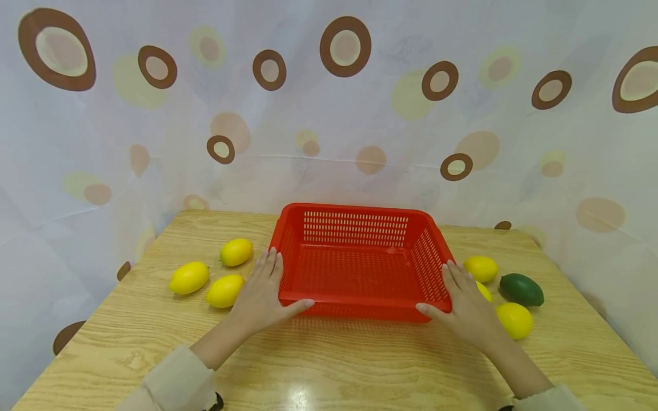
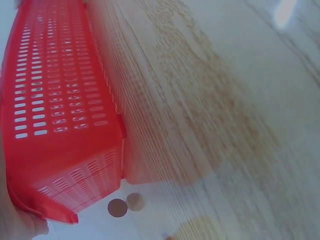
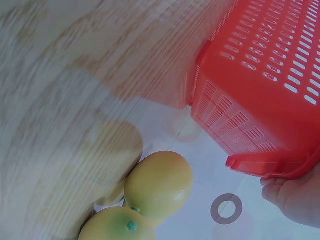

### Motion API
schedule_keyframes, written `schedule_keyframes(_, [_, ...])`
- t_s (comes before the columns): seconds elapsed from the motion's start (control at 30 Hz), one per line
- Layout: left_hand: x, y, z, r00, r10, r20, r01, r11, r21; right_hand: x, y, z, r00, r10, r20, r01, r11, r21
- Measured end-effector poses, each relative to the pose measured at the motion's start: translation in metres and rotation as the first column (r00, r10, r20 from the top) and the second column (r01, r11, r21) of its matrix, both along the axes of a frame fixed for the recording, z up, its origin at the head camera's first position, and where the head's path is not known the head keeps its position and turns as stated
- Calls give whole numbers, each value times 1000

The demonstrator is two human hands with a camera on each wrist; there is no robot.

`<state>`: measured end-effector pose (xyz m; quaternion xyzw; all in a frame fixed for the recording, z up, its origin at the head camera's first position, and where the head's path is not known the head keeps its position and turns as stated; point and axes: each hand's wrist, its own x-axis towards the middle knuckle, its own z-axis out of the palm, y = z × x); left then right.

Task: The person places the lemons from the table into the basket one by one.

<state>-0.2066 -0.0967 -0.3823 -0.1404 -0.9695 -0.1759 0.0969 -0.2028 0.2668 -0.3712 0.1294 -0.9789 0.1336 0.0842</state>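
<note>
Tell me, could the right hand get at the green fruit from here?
Probably, if it leaves the basket: the right hand touches its side, and lemons lie between it and the green fruit, but nothing covers that fruit.

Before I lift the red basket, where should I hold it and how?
Probably by the rim at its two short ends, one hand from the left, one from the right. The red basket is upright and wide, and its lip juts out, so fingers can hook it. The left hand and right hand are there, near the front corners.
</note>
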Motion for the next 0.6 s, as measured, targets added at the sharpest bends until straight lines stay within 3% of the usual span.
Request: schedule_keyframes(0.6, [3,2,-2,1000,4,-17,-4,1000,8,1,2,-2,1000,6,0,-6,1000,-12])
